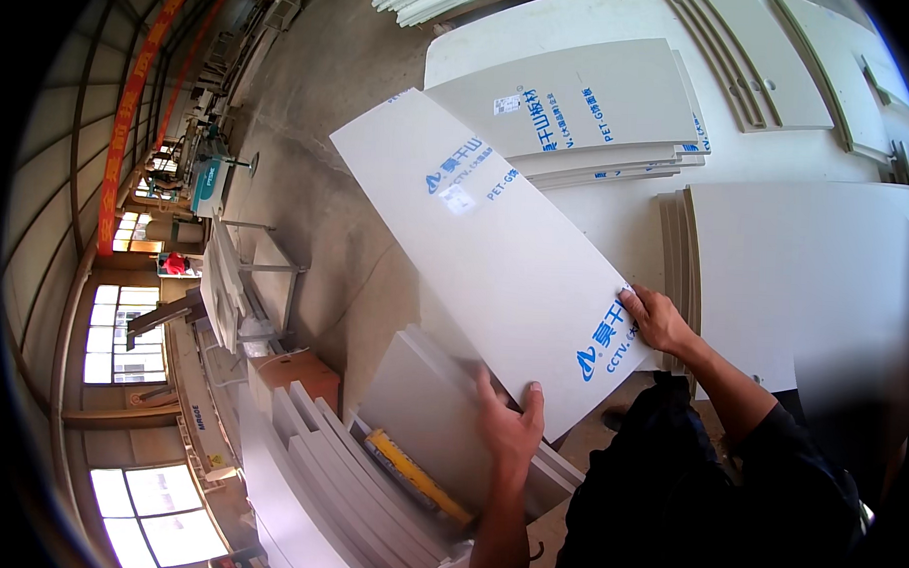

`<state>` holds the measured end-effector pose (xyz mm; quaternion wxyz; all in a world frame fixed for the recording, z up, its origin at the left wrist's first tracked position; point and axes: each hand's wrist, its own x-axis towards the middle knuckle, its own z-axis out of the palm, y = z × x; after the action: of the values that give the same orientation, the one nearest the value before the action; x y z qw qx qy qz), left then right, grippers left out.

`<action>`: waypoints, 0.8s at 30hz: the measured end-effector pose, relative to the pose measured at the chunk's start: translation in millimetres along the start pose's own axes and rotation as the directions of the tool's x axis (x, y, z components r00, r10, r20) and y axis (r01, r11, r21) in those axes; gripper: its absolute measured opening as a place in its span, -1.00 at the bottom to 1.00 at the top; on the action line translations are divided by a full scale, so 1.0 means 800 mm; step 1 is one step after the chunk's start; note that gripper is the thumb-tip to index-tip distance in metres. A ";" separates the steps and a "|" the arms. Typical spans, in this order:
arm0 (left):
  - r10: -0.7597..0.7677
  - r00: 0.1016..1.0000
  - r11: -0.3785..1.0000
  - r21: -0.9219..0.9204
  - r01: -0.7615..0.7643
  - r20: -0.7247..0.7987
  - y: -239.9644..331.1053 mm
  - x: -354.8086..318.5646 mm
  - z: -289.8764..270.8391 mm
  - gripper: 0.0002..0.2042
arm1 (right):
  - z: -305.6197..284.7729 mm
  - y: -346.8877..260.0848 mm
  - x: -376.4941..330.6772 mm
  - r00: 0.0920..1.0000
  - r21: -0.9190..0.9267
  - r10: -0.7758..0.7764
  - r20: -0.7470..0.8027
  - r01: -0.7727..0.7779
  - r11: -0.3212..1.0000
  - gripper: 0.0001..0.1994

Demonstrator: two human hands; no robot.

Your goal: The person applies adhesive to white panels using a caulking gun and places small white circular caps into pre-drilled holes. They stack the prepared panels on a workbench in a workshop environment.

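Both hands grip white panel (486, 245) | left hand (510, 421) near edge | right hand (658, 319) corner | floor (310, 129) beyond

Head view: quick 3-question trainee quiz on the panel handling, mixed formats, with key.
1. True or false: both hands grip the same long white panel.
2. Which edge does the right hand hold?
A. The far end
B. The near right corner, by the blue print
C. No edge
3. Fill in: below the left hand, grey boards stand on edge with a ___ bar lying among them.

Key
1. True: each hand clasps the panel's near end.
2. B
3. yellow
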<state>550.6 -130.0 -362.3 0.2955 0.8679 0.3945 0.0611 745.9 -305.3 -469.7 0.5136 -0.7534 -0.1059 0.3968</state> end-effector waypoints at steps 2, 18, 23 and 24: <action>0.017 1.000 1.000 0.016 -0.016 -0.013 -0.001 -0.001 0.001 -0.17 | -0.001 0.005 0.002 1.000 -0.029 -0.011 0.002 0.011 1.000 -0.37; 0.071 0.987 0.988 -0.129 -0.090 -0.143 -0.027 -0.001 0.017 -0.20 | 0.004 0.015 0.003 1.000 -0.013 -0.027 -0.010 0.027 1.000 -0.36; 0.008 1.000 0.915 -0.404 0.000 0.018 0.006 -0.011 -0.005 -0.31 | 0.006 0.013 -0.009 1.000 0.061 0.000 -0.013 0.001 0.998 -0.41; -0.036 0.999 0.875 -0.482 0.048 0.034 0.020 -0.014 -0.011 -0.32 | 0.012 0.025 -0.009 0.996 0.047 -0.044 -0.075 0.047 0.998 -0.36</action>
<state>550.5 -142.2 -345.0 0.5085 0.7588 0.3819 0.1407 729.2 -311.6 -484.4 0.5443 -0.7522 -0.0943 0.3594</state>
